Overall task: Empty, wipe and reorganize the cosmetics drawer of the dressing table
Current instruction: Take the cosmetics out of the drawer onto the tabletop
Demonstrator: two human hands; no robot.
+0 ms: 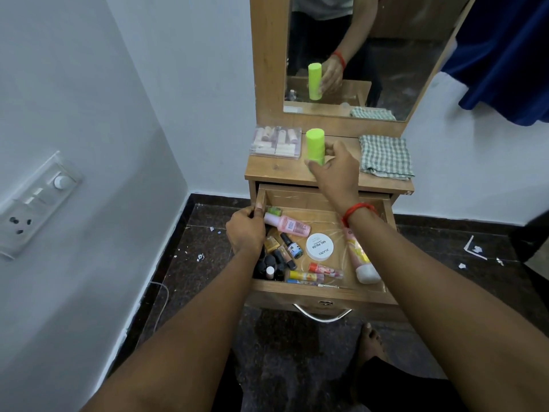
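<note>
while the right hand [332, 168] sets a green cylinder [315, 147] upright on the worktop [276, 171], the emptying stage is barely under way.
right hand closed around the lime-green, flat-capped cylinder, which stands just ahead of its fingers; a clear box of small tubes [276, 141] lies beyond it to the left, and a folded checked cloth [385, 156] lies unused to the right. left hand [245, 230] curled over the near left wall of the open drawer [323, 294]. under both wrists the drawer holds most of its contents: a pink bottle [287, 224], a white round jar [320, 247], dark nail-polish bottles [274, 263], a pale tube [361, 257] and slim sticks. judged so, wiping and reorganizing remain undone.
</note>
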